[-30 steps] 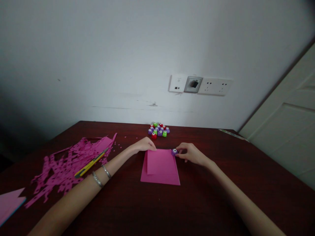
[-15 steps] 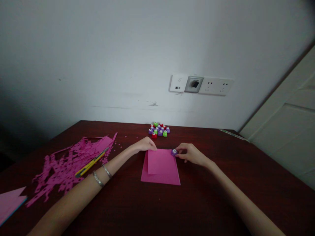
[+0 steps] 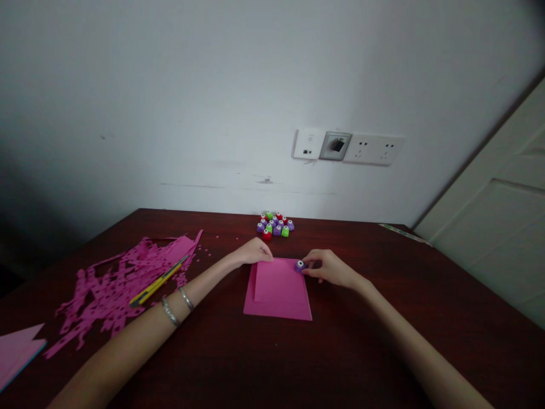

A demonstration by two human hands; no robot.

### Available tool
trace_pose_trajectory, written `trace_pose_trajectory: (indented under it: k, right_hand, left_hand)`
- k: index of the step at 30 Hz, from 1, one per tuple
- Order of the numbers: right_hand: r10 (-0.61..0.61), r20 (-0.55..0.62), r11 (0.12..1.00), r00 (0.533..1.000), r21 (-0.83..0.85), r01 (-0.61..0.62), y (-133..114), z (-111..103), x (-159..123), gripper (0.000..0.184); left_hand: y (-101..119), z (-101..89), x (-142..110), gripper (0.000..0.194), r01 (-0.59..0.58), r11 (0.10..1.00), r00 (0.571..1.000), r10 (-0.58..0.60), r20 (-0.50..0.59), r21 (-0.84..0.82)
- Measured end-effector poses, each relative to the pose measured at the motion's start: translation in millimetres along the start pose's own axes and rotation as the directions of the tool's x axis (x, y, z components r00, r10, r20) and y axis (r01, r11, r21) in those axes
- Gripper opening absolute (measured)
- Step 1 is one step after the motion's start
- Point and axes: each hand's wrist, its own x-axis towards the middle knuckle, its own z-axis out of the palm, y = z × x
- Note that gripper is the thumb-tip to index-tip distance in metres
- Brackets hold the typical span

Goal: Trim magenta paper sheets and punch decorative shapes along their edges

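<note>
A smaller pink sheet of paper (image 3: 276, 284) lies over a larger pink sheet (image 3: 279, 311) in front of me. At the far left edge of the smaller sheet, my left hand (image 3: 254, 251) is closed, fingertips pinching the paper. My right hand (image 3: 326, 266) grips a small purple paper punch (image 3: 300, 265) with a white round top between thumb and fingers. The punch sits at the far right corner of the sheets. Whether the paper is inside its slot cannot be made out.
Several red, green and purple punches (image 3: 275, 224) cluster near the wall. Punched pink paper strips (image 3: 114, 284) pile up on the left with a yellow utility knife (image 3: 157, 282) on top. More pink paper (image 3: 19, 352) lies at the near left. Wall sockets (image 3: 368, 149) are above the table.
My right hand and the purple punch have shifted slightly left and nearer along the sheet's corner. The left hand has barely moved, still on the paper's edge.
</note>
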Motion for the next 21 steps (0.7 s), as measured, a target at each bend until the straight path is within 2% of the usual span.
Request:
trace_pose_trajectory:
  k: [4, 8, 10, 12, 14, 16, 18, 21]
  right_hand:
    - [0.001, 0.009, 1.000, 1.000, -0.007, -0.001, -0.6, 1.5, -0.3, 0.033]
    - [-0.005, 0.017, 1.000, 1.000, -0.016, 0.005, 1.6, 2.8, 0.8, 0.034]
    - [-0.014, 0.020, 0.999, 1.000, -0.030, 0.014, 3.0, 2.8, 1.3, 0.034]
    - [-0.029, 0.023, 0.999, 0.999, -0.046, 0.030, 4.4, 2.5, 1.5, 0.033]
    - [-0.048, 0.023, 0.997, 0.999, -0.056, 0.050, 5.5, 2.1, 1.4, 0.032]
    - [-0.065, 0.019, 0.996, 0.998, -0.059, 0.066, 6.2, 1.7, 1.0, 0.031]
    - [-0.073, 0.018, 0.996, 0.997, -0.056, 0.074, 6.5, 1.6, 0.8, 0.030]
    - [-0.060, 0.002, 0.997, 0.998, -0.048, 0.060, 6.7, 1.8, 1.3, 0.030]
  left_hand:
    - [4.0, 2.4, -2.1, 0.020, -0.009, 0.999, 1.000, 0.009, 0.002, 0.046]
    - [8.4, 5.8, -3.5, 0.017, -0.014, 0.965, 1.000, 0.015, 0.000, 0.260]
    - [13.5, 9.8, -6.4, 0.016, -0.018, 0.900, 0.998, 0.045, -0.052, 0.435]
    - [22.2, 17.1, -12.8, 0.019, -0.012, 0.793, 0.985, 0.113, -0.128, 0.610]
    - [33.3, 28.4, -22.8, 0.025, -0.015, 0.683, 0.971, 0.185, -0.152, 0.730]
    - [43.6, 42.9, -34.9, 0.039, -0.039, 0.617, 0.980, 0.176, -0.090, 0.786]
    - [49.9, 57.8, -46.1, 0.060, -0.067, 0.591, 0.994, 0.112, 0.001, 0.804]
    - [50.4, 73.2, -56.7, 0.080, -0.099, 0.615, 0.992, -0.003, 0.127, 0.782]
